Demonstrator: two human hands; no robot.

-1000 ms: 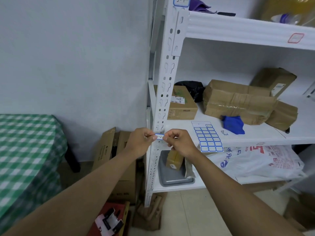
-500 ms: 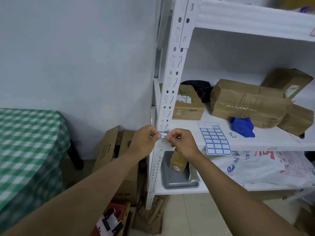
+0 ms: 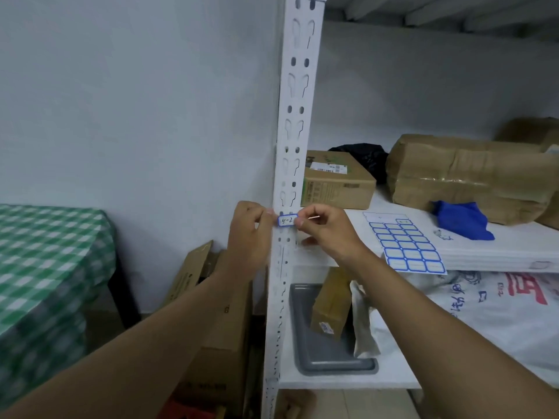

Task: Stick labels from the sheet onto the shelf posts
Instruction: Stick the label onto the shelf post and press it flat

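Your left hand (image 3: 249,234) and your right hand (image 3: 325,229) meet at the white shelf post (image 3: 292,140), each pinching one end of a small blue-edged label (image 3: 286,220). The label lies flat across the front of the post, level with the middle shelf (image 3: 499,252), and shows handwriting that reads something like "4-2". Your left fingers are curled against the post's left edge with the thumb on the label's left end; your right thumb and forefinger grip its right end while the other fingers stay folded. The label sheet (image 3: 403,243) rests on the middle shelf just to the right of your right hand, its lower edge overhanging the shelf front. Behind it sit a cardboard box (image 3: 338,179), a taped brown parcel (image 3: 465,173) and a blue cloth (image 3: 461,219). A green checked tablecloth (image 3: 45,267) fills the lower left.
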